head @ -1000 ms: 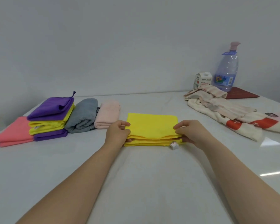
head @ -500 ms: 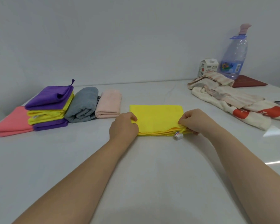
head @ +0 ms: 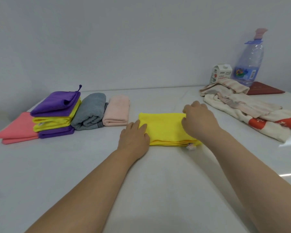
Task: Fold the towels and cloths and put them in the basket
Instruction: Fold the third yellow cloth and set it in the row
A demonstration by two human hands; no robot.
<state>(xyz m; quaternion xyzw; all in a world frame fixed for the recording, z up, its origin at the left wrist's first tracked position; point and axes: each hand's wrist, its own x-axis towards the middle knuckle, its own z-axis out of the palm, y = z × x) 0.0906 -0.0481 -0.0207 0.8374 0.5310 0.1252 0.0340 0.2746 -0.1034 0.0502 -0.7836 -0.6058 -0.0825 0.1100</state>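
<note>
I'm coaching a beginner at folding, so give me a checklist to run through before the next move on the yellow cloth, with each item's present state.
1. Yellow cloth lies flat on the table: ok.
2. Its layers line up along the near edge: ok.
3. Left hand rests on its left edge, steadying it: ok.
4. Right hand has curled fingers at the far right corner; whether they pinch it: cannot tell.
5. Label tucked in: not ok, it pokes out at the near right corner.
6. Basket within sight: not ok, none in view.
</note>
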